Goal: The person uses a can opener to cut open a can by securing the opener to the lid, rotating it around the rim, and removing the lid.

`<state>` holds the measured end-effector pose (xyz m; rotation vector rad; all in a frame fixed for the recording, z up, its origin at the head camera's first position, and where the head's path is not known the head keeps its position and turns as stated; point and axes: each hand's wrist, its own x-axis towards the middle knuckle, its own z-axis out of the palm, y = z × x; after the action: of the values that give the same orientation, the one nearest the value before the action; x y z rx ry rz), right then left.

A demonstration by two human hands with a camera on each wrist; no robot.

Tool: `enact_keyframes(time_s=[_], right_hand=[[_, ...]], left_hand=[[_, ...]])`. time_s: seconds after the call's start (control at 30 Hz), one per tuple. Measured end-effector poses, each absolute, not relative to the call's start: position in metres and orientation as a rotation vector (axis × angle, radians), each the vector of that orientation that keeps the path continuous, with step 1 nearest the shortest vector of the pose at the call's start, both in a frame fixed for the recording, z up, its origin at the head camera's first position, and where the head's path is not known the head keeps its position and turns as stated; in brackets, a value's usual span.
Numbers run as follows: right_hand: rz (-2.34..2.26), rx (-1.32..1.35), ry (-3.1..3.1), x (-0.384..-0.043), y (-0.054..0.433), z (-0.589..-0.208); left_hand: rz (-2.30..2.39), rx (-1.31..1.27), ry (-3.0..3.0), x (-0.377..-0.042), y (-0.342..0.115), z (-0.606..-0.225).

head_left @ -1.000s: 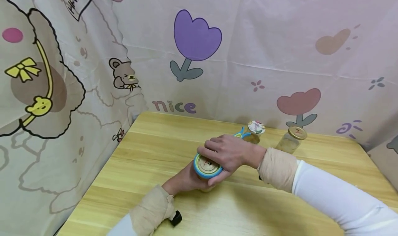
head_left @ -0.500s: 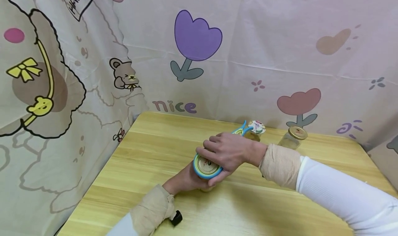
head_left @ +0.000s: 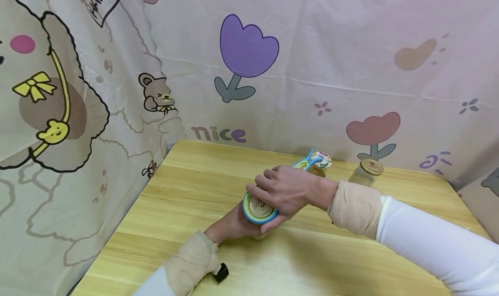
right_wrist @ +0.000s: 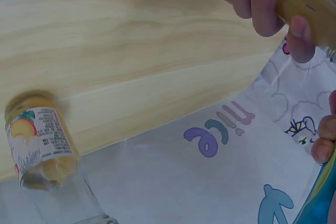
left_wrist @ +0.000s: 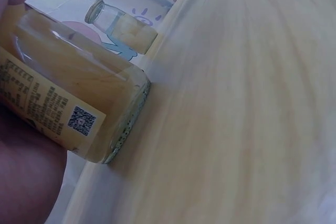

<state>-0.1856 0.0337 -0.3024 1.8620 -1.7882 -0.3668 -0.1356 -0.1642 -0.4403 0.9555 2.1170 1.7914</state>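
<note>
One jar (left_wrist: 79,80) (labelled) between hands (head_left: 286,190)

Glossy glass jar (left_wrist: 79,72), smooth wooden table (head_left: 187,183)

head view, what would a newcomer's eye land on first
Probably the big purple tulip at top centre, printed on the backdrop. Next, likely the blue-and-yellow opener around the lid at lower centre, the right hand gripping it while the left hand holds the jar. Then perhaps the second jar, at the table's back right.
</note>
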Motion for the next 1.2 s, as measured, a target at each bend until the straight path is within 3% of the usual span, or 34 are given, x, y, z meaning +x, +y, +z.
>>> enact_keyframes(time_s=[0.5, 0.83, 1.03, 1.2], right_hand=[[-0.183, 1.738, -1.938, -0.181, 0.057, -0.295], [0.058, 1.598, -2.304, -0.176, 0.085, -0.312], [0.456, 1.419, -2.698, -0.168, 0.097, -0.323], [1.133, 1.228, -2.892, -0.165, 0.104, -0.336]], left_hand=[[1.762, 0.831, 2.079, -0.137, -0.162, -0.437], [1.808, 0.894, 2.002, -0.138, -0.159, -0.439], [1.843, 0.968, 1.947, -0.138, -0.158, -0.440], [1.851, 1.002, 1.956, -0.139, -0.157, -0.439]])
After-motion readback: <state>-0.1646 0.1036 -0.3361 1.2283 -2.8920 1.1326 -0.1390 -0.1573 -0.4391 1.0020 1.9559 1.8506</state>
